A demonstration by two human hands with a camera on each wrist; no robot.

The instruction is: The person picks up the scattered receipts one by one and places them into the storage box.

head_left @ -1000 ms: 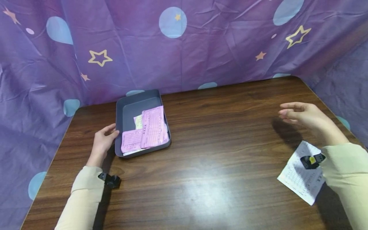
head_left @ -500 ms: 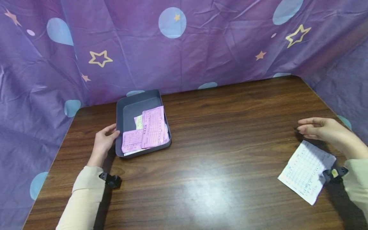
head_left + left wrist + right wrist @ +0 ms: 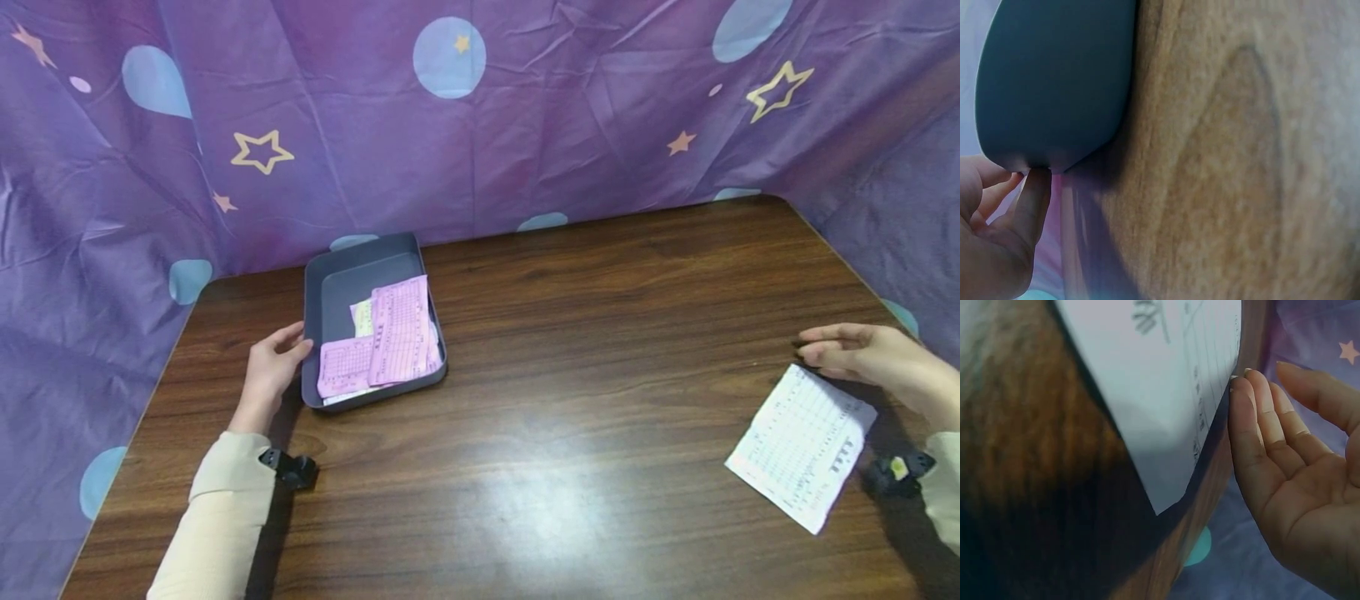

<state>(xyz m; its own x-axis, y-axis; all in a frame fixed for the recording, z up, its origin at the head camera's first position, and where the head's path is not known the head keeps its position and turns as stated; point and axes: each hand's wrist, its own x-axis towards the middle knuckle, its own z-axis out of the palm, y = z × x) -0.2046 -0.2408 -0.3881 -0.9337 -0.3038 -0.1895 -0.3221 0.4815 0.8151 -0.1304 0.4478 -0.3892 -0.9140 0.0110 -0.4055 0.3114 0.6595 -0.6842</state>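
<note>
My left hand (image 3: pixel 272 367) is at the left wall of a dark grey tray (image 3: pixel 341 275); in the left wrist view its thumb and fingertips touch the outside of the wall. Pink slips of paper (image 3: pixel 400 329) with printed grids lie in the tray's near part, over a yellowish slip (image 3: pixel 363 317) and some white paper. At the right, a white printed sheet (image 3: pixel 802 446) lies creased on the table. My right hand (image 3: pixel 873 354) is beside its far corner, and the right wrist view shows the fingers extended, the thumb apart, nothing held.
The brown wooden table (image 3: pixel 570 375) ends at a purple curtain (image 3: pixel 480 150) with stars and circles along the back and sides. A small black wrist camera (image 3: pixel 291 469) sits on the left sleeve, another camera (image 3: pixel 898 471) on the right.
My right hand has moved right and nearer to me, from above the table to beside the white sheet's far corner, uncovering the sheet. My left hand and the tray have stayed put.
</note>
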